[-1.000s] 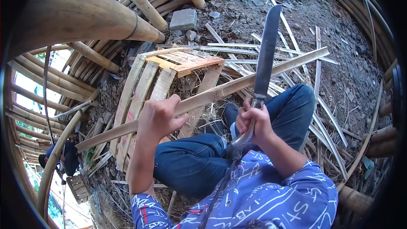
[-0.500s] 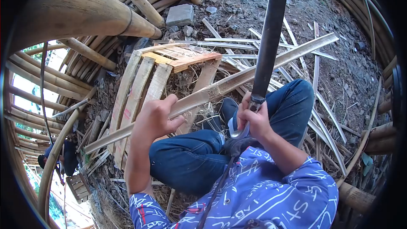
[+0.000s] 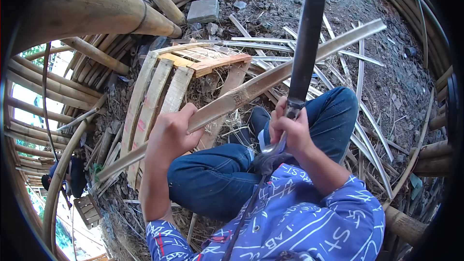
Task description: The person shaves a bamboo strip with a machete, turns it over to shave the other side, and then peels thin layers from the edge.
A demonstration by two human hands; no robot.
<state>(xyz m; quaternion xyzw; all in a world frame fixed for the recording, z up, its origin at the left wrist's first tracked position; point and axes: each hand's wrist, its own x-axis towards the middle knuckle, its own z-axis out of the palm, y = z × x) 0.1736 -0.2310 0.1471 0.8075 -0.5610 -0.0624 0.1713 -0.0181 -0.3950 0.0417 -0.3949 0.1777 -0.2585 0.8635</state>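
Note:
My left hand [image 3: 175, 134] is closed around a long split bamboo strip [image 3: 263, 81], which slants from the lower left up to the far right. The strip's hollow inner side faces up, with a node partway along. In my right hand [image 3: 291, 128] is the handle of a machete [image 3: 308, 38]. Its long dark blade points up and away, its tip cut off by the top of the view. The blade passes in front of the strip. Behind my left hand stands a wooden slatted crate [image 3: 157, 87], which the strip crosses.
Several split bamboo strips [image 3: 369, 147] lie scattered on the stony ground to the right and ahead. A thick bamboo pole [image 3: 96, 12] juts in at upper left, close to a concrete block [image 3: 203, 10]. Another person [image 3: 76, 176] is at far left.
The far end of the bamboo strip has swung upward. The machete has risen slightly, its tip now out of view. Both hands keep their grips.

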